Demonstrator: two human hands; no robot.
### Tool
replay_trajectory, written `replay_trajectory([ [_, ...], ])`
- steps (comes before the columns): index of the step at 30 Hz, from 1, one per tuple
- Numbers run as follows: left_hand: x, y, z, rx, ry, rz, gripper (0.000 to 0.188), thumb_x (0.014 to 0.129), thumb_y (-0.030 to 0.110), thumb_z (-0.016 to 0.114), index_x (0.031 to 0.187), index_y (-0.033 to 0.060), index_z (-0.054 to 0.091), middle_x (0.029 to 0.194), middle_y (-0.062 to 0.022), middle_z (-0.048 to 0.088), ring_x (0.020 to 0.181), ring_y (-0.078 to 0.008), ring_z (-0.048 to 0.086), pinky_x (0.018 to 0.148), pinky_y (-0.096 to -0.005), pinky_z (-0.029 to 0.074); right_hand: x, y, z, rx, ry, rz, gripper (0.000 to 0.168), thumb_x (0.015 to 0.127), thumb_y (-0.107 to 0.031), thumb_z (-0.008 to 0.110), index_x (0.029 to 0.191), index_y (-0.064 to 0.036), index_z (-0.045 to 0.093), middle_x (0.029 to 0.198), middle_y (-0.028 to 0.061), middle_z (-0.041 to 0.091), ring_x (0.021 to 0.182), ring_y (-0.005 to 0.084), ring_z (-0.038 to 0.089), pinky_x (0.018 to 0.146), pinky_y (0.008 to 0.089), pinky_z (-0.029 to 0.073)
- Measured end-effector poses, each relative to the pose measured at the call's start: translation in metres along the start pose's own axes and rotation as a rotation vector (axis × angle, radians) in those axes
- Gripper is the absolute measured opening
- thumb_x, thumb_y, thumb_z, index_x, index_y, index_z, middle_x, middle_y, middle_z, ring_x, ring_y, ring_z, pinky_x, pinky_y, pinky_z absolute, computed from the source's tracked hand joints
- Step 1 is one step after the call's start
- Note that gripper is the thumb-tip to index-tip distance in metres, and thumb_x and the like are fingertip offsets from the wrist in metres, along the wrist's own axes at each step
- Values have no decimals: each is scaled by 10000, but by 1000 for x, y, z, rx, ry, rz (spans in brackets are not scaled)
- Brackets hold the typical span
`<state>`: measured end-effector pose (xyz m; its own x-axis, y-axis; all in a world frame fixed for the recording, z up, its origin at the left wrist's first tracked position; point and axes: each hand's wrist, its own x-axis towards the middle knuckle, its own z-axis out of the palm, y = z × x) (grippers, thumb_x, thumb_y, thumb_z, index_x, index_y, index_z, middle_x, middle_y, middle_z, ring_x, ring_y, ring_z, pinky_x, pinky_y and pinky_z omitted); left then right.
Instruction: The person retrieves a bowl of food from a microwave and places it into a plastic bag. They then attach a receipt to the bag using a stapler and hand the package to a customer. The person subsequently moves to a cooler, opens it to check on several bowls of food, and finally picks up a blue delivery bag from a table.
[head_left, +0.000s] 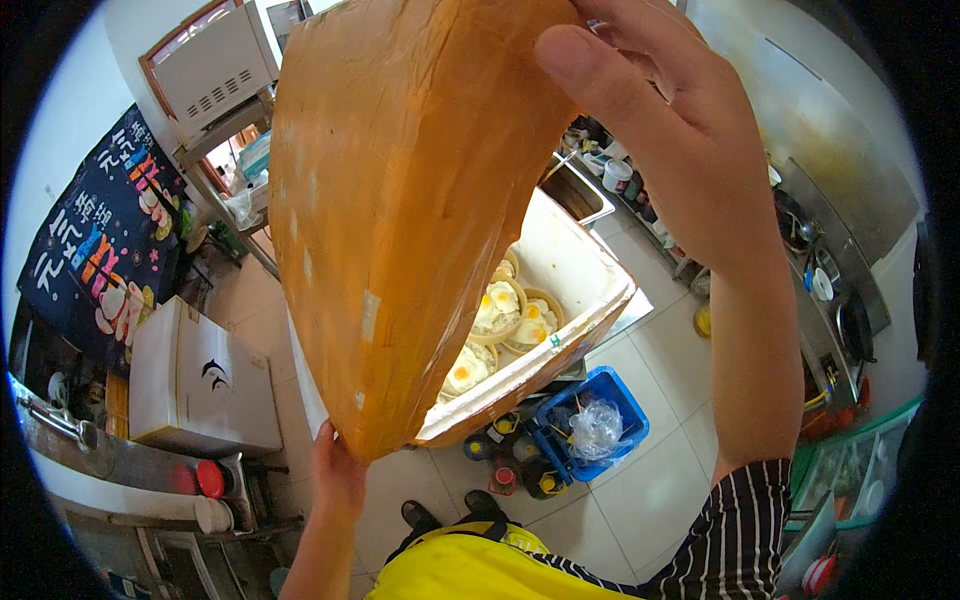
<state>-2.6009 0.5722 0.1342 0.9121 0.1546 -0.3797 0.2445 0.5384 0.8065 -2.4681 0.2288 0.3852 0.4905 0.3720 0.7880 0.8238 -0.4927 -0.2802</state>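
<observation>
A large lid wrapped in brown tape (420, 187) is tilted up over a white foam box (592, 262). My right hand (660, 105) grips the lid's upper right edge, with the thumb on its taped face. My left hand (341, 461) holds the lid's lower left corner; most of its fingers are hidden behind the lid. Inside the box stand several round bowls of rice topped with fried eggs (534, 322). The lid hides the left part of the box. Brown tape also covers the box's outer side.
A blue bin with clear plastic bags (637, 424) and several bottles (504, 480) stand on the tiled floor near my feet. At the left is a white chest freezer (217, 375). A metal sink (581, 191) lies beyond the box, and a stove counter with pans (855, 326) runs along the right.
</observation>
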Motion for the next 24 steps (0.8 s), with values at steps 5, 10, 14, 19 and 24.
replay_trajectory([
  [5,-3,10,-12,29,-54,-39,571,980,467,479,1407,94,410,1434,-72,468,1330,-232,445,1102,-428,334,-7,36,10,209,46,67,612,980,-489,541,1229,69,583,1069,154,619,982,216,576,889,334,455],
  [10,-3,11,-20,15,-36,-38,538,991,435,471,1389,77,420,1396,-64,506,1304,-224,485,1077,-422,379,3,12,16,14,-71,170,620,973,-505,549,1210,67,597,1067,150,617,935,205,577,870,322,452],
  [14,-3,20,-9,76,11,-33,510,995,400,484,1373,61,428,1363,-65,537,1273,-214,520,1064,-405,408,8,12,22,49,-23,127,610,970,-489,563,1223,65,595,1081,154,617,959,210,589,892,328,453],
  [19,-1,21,-13,91,-33,-30,501,1001,389,486,1367,52,427,1355,-87,537,1269,-211,524,1064,-389,416,-1,16,30,136,134,277,600,971,-463,572,1257,65,581,1139,163,611,1067,227,590,955,341,447],
  [24,0,18,-9,93,-89,-14,657,962,418,565,1442,51,309,1415,-108,465,1298,-227,497,1081,-409,402,-16,35,8,267,30,293,598,973,-451,574,1272,67,570,1190,176,601,1114,234,576,986,347,434],
])
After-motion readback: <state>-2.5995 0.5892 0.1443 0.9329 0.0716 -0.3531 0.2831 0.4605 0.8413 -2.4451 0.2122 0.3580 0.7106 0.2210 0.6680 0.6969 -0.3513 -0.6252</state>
